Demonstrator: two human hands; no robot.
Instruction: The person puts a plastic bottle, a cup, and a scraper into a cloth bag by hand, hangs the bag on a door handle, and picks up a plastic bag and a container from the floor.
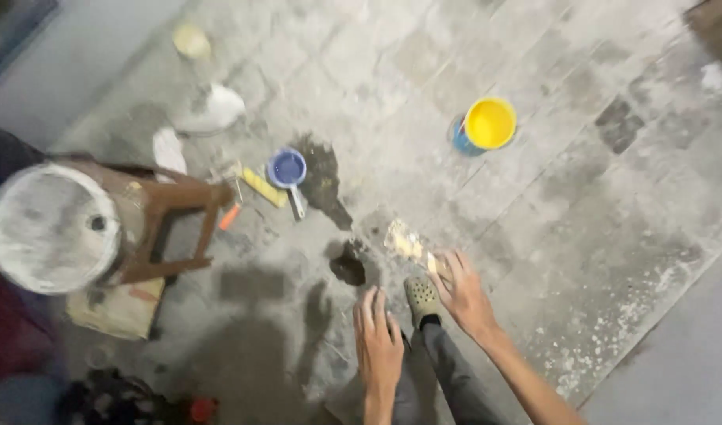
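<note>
My right hand (465, 293) is closed on the handle end of a paint-caked brush (406, 242), which lies on the grey tiled floor (581, 205) just ahead of my perforated clog (422, 297); my left hand (378, 340) is flat on the floor beside that foot, fingers spread, holding nothing, the two hands apart. A dark wet patch (347, 266) sits just left of the brush, and further out are a blue scoop (288, 170) with a yellow roller (264, 187) beside it, plus a yellow bucket (488, 123) well off to the upper right. At far left, a white pail (50, 227) rests on a brown stool (176, 224).
</note>
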